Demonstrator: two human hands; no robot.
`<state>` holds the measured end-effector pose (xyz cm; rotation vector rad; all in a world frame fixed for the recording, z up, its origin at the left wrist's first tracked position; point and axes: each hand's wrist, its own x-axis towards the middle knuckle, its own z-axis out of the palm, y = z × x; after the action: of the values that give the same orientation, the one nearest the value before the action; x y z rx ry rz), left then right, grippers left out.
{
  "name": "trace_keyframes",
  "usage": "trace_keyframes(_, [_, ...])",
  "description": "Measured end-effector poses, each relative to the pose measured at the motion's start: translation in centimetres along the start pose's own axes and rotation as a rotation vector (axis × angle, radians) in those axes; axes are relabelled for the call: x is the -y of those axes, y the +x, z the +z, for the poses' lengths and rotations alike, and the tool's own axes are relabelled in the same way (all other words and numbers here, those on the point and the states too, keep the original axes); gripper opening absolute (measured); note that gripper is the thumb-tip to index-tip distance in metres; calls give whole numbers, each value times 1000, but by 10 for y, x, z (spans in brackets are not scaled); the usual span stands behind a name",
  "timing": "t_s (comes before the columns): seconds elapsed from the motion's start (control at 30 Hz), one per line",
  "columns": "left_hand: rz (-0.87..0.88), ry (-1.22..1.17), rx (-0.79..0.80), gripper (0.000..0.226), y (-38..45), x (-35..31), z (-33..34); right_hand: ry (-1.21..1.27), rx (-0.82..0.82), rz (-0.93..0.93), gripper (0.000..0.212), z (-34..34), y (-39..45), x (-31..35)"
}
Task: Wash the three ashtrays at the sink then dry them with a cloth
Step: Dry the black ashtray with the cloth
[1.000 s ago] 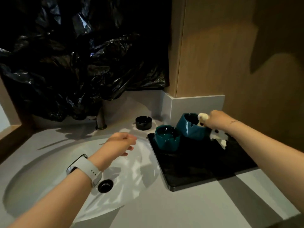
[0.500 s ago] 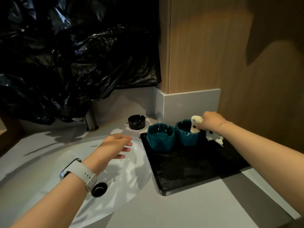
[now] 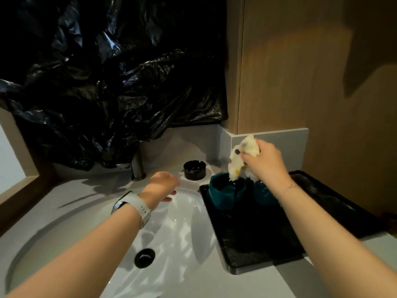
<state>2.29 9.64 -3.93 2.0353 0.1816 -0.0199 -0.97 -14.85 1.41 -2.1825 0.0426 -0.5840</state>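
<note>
Gripping that fluffy cream spotted cloth (image 3: 245, 157) in your right hand (image 3: 265, 163) over two glossy teal ceramic ashtrays (image 3: 227, 193) — left hand (image 3: 160, 184) hovers, fingers loose.

A pale grey, smooth vanity countertop (image 3: 214, 282) is carrying everything here. A white oval sink basin (image 3: 178, 229) is sitting sunk into it, with a round dark drain (image 3: 144, 257) near its middle. A short brushed-metal tap stem (image 3: 137, 166) is standing on the counter behind the basin. A small round black ashtray (image 3: 194, 170) is resting directly on the counter just right of the tap. A black speckled rectangular tray (image 3: 257, 244) is lying flat on the counter beside the basin, and two teal ceramic ashtrays (image 3: 227, 195) are sitting close together at its far end.
</note>
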Motion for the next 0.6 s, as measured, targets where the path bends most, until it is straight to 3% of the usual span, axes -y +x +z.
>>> trace_keyframes(0.17, [7, 41, -54, 19, 50, -16, 14, 238, -121, -8, 2, 41, -18, -23])
trace_keyframes(0.3, [-49, 32, -117, 25, 74, -27, 32, 270, -185, -93, 5, 49, -26, -28])
trace_keyframes(0.43, [-81, -81, -97, 13, 92, -30, 50, 235, -164, -121, 4, 54, -25, -31])
trace_keyframes(0.6, [-93, 18, -27, 12, 102, -20, 39, 224, -210, -240, 11, 51, -32, -22])
